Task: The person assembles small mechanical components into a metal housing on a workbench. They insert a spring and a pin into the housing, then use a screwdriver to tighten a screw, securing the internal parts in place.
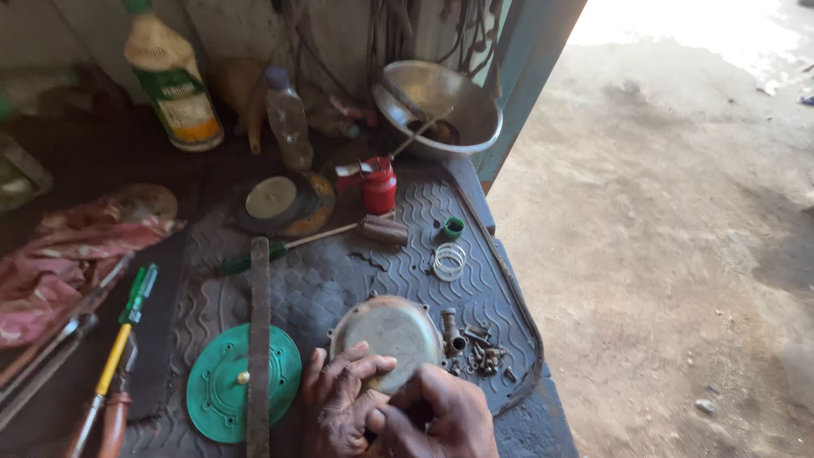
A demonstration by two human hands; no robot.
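A round grey metal cover (392, 331) with small lugs on its rim lies on the dark rubber mat (339, 280). My left hand (337, 405) rests on its near edge, fingers curled over the rim. My right hand (441, 416) is closed just below it, fingers bunched against the left hand; what it grips is hidden. A green round diaphragm disc (222, 392) lies to the left, crossed by a long flat metal file (259, 339). Small screws and a brass fitting (475, 348) lie right of the cover.
A metal bowl (441, 106), red oil can (378, 185), plastic bottles (174, 80), a grinding disc (275, 202), a green-handled screwdriver (280, 248), a coil spring (448, 261) and a green cap (454, 226) sit farther back. Screwdrivers (119, 339) and a red cloth (59, 254) lie left. Dirt floor (678, 254) right.
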